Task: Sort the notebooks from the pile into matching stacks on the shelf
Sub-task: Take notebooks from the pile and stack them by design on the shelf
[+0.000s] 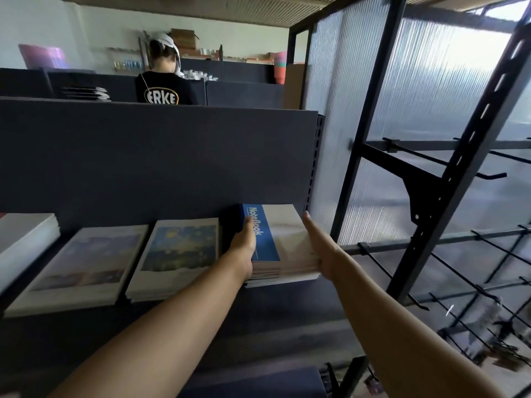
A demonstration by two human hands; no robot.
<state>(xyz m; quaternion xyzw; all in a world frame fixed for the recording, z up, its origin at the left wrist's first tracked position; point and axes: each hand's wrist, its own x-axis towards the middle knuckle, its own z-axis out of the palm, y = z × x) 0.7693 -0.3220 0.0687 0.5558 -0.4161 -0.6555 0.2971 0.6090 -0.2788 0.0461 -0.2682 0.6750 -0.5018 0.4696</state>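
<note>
In the head view, both hands pressed against one stack of notebooks [283, 248] that sat at the right end of the shelf [287, 300], close to the back panel [158, 156]. The left hand [242, 249] lay flat against the stack's left side, fingers reaching onto the blue "Notebook" strip of the top cover; the right hand [321, 248] was flattened along the right side. Neither hand was clenched; together they clasped the stack between open palms. Two other stacks, one with a yellow-and-blue cover [176, 257] and one with a pale purple cover [83, 265], lay to its left along the shelf, and a plain white stack [26, 237] sat at the left end. The risk seemed to be that uneven pressure would fan the lower notebooks, already slightly stepped at the front edge, or push the stack toward the shelf's right edge beside the upright [311, 165].
</note>
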